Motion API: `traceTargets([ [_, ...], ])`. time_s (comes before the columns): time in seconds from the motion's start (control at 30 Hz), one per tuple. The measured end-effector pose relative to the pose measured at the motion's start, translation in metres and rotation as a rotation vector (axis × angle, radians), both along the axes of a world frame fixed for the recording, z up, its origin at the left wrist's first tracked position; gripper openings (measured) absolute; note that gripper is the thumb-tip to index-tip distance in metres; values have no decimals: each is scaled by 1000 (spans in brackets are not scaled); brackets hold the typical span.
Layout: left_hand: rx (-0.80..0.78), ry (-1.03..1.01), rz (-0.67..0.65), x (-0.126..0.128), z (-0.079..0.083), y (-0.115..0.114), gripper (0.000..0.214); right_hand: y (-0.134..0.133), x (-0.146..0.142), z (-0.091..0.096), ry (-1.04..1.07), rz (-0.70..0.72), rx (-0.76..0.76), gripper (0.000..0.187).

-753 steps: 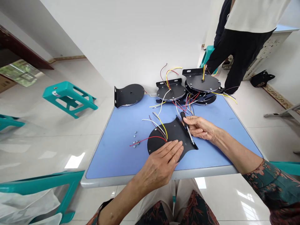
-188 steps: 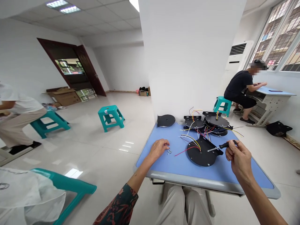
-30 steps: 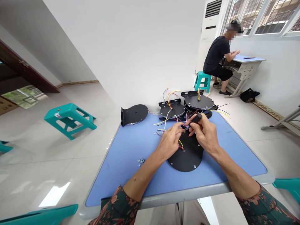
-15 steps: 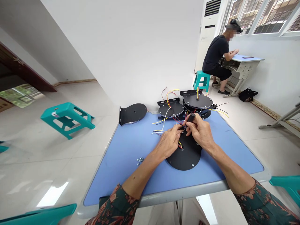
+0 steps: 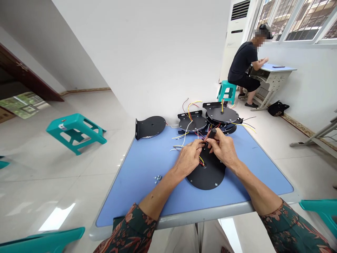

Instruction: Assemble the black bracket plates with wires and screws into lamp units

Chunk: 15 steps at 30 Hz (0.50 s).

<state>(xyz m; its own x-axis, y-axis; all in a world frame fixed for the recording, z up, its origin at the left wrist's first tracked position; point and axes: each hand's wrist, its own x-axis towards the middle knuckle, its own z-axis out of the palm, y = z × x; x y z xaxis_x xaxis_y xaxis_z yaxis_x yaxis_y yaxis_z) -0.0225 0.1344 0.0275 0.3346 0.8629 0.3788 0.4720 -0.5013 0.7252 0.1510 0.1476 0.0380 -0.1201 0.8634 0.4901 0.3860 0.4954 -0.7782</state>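
On a blue desk (image 5: 137, 175), a black plate (image 5: 206, 178) is seen beneath a screwdriver (image 5: 212, 133) gripped by the right hand (image 5: 223, 147); whether anything is pinched by the left hand (image 5: 188, 158) cannot be told.

Front plate (image 5: 206, 179): matt, smooth, looks like coated metal. Wires (image 5: 202, 160): sheathed in smooth plastic. Screws (image 5: 158, 178): shiny bare metal. Screwdriver (image 5: 212, 133): handle looks plastic, dull. Worktop (image 5: 126, 186): smooth, satin surface; rim appears plastic. Stool (image 5: 76, 123): semi-gloss moulded plastic. Sleeve (image 5: 295, 228): printed cloth. Floor (image 5: 79, 168): glossy tile.
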Motion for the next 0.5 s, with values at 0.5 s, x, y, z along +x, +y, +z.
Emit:
traceTargets([
  [0.5,-151,-75,337,38,10,20,14,16,-2,21,-407,-135,-15,21],
])
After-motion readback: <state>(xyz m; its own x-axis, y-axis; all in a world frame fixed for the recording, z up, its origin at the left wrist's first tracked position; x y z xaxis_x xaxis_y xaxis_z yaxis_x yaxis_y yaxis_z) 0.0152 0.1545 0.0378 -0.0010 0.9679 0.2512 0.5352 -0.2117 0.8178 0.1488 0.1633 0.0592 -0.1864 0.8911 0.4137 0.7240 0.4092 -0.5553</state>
